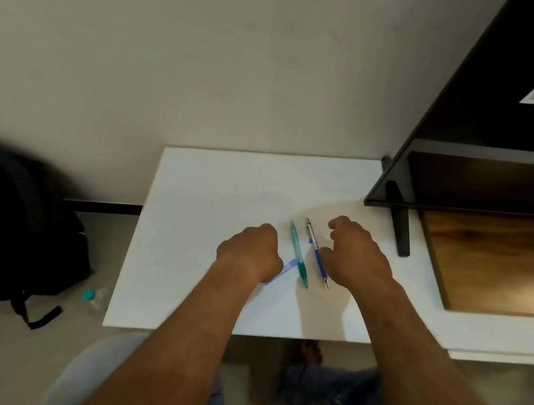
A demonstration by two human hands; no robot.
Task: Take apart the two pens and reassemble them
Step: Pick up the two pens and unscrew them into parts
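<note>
Bare forearms reach in from the bottom edge over a white table, above denim-clad knees. The left hand rests knuckles-up on the table with its fingers curled under. A pale blue translucent strip pokes out from beneath it toward the pens; I cannot tell whether the fingers grip that strip or merely cover it. Just to its right lie the 2 pens, side by side and nearly parallel, tips toward the person: the green pen, its lower half crossing the strip's end, and the blue pen with a silver clicker end. The right hand sits just beside the blue pen, fingers loosely bent and holding nothing, thumb close to the barrel, though contact is unclear. Both pens look whole, with no springs, refills or loose barrels visible on the table. So either dismantling has not begun or reassembly is complete, and the picture alone does not settle which. On the floor at left sit a black backpack and a teal-capped bottle; a dark shelf stands at right.
</note>
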